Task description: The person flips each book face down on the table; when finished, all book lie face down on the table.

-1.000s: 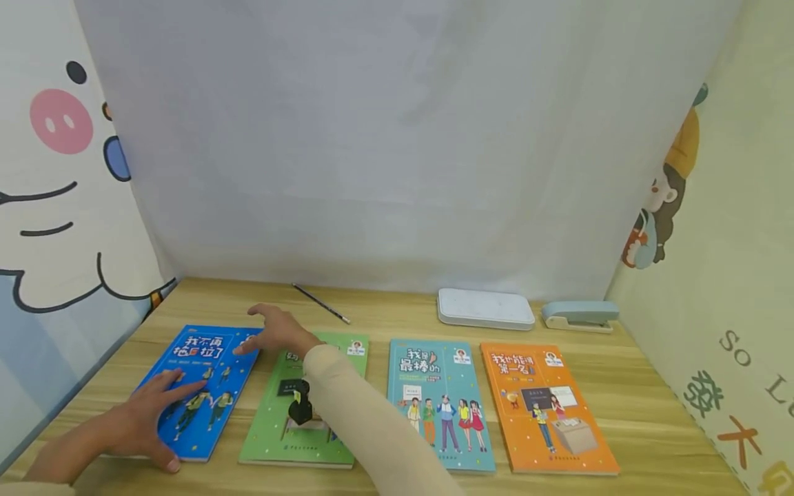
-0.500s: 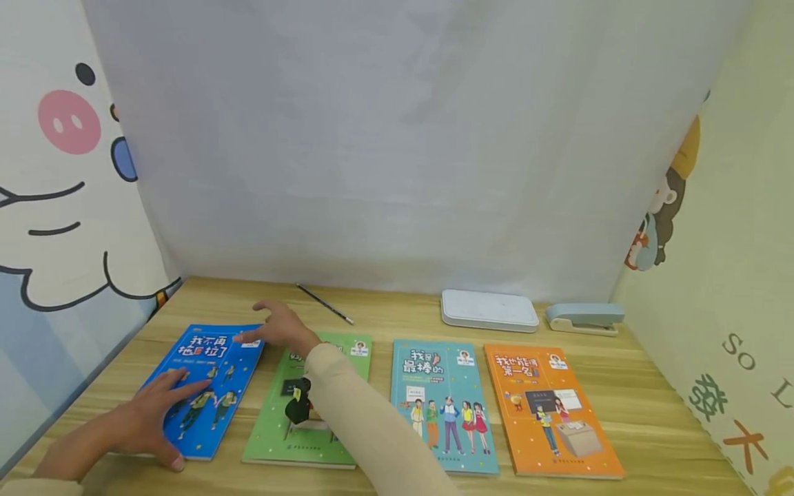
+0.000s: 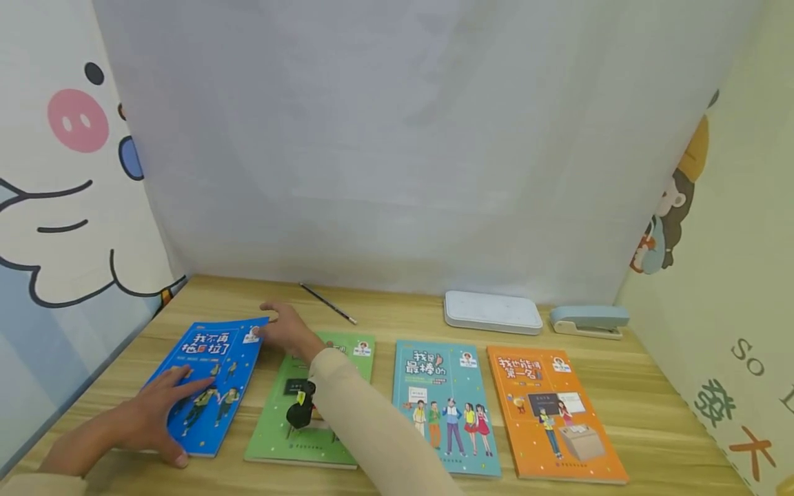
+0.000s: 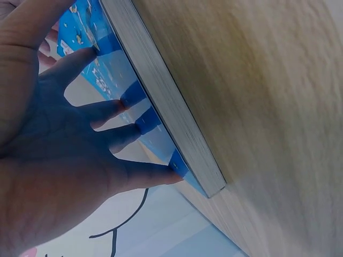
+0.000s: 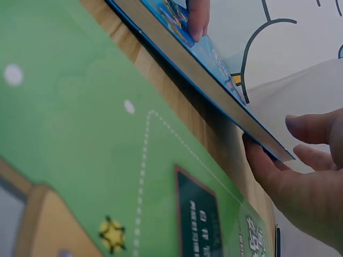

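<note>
A blue book (image 3: 211, 365) lies at the left end of a wooden table (image 3: 651, 406). My left hand (image 3: 145, 413) rests flat on its near half, fingers spread straight on the cover (image 4: 107, 80). My right hand (image 3: 288, 332) reaches across a green book (image 3: 273, 427) and pinches the blue book's far right corner. That corner (image 5: 268, 147) is raised off the table, with one finger under it and the other fingers (image 5: 316, 126) past its edge. In the left wrist view the page edge (image 4: 166, 112) of the blue book shows beside the tabletop.
A teal book (image 3: 443, 406) and an orange book (image 3: 548, 413) lie in the same row to the right. Along the back are a pencil (image 3: 327, 303), a flat white box (image 3: 493, 312) and a pale blue stapler (image 3: 589, 320). Curtain walls close in three sides.
My right hand has moved onto the blue book's far right corner and lifted it slightly. The left hand stays flat on the cover.
</note>
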Available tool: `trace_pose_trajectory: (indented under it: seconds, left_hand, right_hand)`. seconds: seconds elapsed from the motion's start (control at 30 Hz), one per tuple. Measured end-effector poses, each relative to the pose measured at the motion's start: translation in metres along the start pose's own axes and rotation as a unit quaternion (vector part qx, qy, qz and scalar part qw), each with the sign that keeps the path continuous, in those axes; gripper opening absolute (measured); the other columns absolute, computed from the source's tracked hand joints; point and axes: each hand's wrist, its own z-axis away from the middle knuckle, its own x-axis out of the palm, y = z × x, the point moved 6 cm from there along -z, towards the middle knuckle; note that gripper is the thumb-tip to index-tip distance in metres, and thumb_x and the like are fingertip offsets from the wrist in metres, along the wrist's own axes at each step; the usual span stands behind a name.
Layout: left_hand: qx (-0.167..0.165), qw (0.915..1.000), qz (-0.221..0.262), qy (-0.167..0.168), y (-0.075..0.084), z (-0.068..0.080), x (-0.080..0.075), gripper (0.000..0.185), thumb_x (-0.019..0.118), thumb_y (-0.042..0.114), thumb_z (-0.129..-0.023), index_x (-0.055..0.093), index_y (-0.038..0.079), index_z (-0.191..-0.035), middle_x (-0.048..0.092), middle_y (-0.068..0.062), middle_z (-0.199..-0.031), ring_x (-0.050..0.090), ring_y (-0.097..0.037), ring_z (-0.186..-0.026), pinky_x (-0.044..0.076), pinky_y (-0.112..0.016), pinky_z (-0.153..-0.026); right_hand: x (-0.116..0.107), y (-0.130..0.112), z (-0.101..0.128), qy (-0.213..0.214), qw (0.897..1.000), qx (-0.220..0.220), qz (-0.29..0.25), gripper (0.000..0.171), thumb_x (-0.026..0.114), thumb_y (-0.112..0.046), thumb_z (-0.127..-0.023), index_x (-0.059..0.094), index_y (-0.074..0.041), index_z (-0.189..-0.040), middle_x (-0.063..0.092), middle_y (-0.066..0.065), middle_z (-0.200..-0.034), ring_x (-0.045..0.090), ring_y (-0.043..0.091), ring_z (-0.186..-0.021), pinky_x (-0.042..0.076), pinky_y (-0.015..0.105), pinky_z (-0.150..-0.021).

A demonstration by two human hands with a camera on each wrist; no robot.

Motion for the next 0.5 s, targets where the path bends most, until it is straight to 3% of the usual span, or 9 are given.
trace_pose_trajectory:
  seconds: [0.27, 0.5]
  left_hand:
    - [0.012, 0.9999, 0.005, 0.005, 0.002, 0.001, 0.001, 0.107, 0.094, 0.042, -0.063, 0.042, 0.002, -0.147, 0.022, -0.047, -0.146, 0.018, -0.075, -0.129, 0.032, -0.085, -0.091]
    - [0.03, 0.9994, 0.012, 0.008, -0.002, 0.002, 0.002, 0.107, 0.094, 0.041, -0.063, 0.039, 0.003, -0.148, 0.022, -0.048, -0.145, 0.019, -0.076, -0.128, 0.034, -0.085, -0.088]
  right_hand:
    - [0.012, 0.009, -0.002, -0.071, 0.995, 0.045, -0.048, 0.062, 0.059, 0.011, -0.093, 0.042, -0.009, -0.148, 0.066, 0.024, -0.101, 0.071, 0.046, -0.093, 0.06, 0.055, -0.079]
    - [0.013, 0.008, 0.001, -0.064, 0.995, 0.046, -0.061, 0.051, 0.055, 0.006, -0.097, 0.045, -0.01, -0.144, 0.068, 0.024, -0.091, 0.072, 0.046, -0.086, 0.061, 0.054, -0.072]
